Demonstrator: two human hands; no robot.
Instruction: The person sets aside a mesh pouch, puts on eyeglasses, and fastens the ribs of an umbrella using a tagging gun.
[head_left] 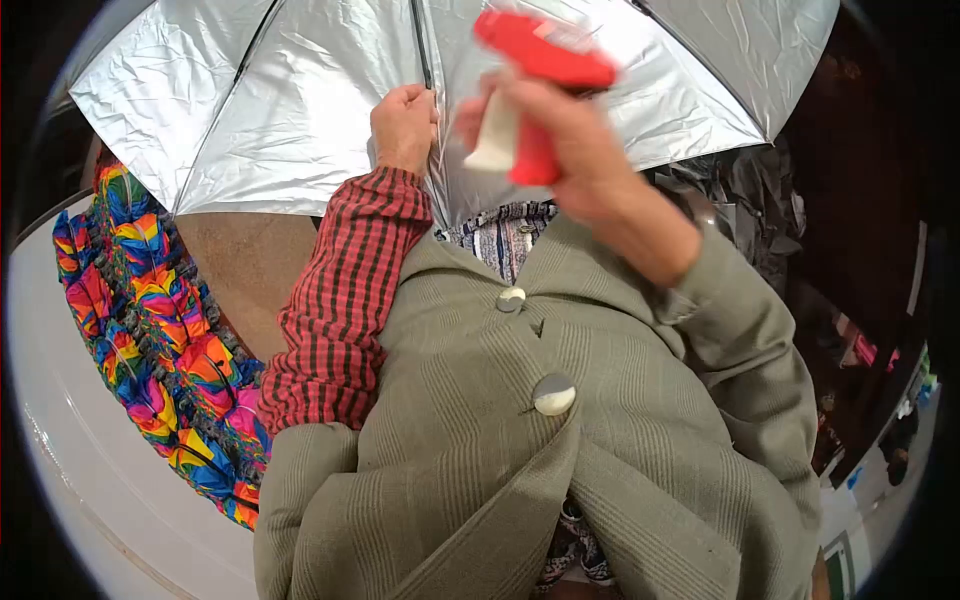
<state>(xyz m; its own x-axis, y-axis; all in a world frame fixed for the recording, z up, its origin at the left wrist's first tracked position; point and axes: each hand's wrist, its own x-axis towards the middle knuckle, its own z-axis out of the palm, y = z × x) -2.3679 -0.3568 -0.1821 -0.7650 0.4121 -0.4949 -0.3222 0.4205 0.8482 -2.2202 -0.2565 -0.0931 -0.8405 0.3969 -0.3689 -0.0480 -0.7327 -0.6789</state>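
Note:
A silver-lined umbrella [300, 120] lies spread open across the top of the view, its dark ribs running over the fabric. My left hand [404, 128] is closed on one dark rib [421, 45] near the middle, fingers curled around it. In the air to its right, my right hand [575, 140] grips a red tool with a cream-coloured trigger, which looks like a tagging gun [545, 50]. Motion blurs both this hand and the tool. The tool is above the silver fabric; I cannot tell whether it touches it.
Multicoloured folded fabric bundles [165, 330] lie in rows on the left, beside a brown surface [250, 270] and a pale rounded edge [70, 460]. Dark crumpled plastic [755, 200] sits at the right, under the umbrella's edge. Small colourful items [860, 345] show farther right.

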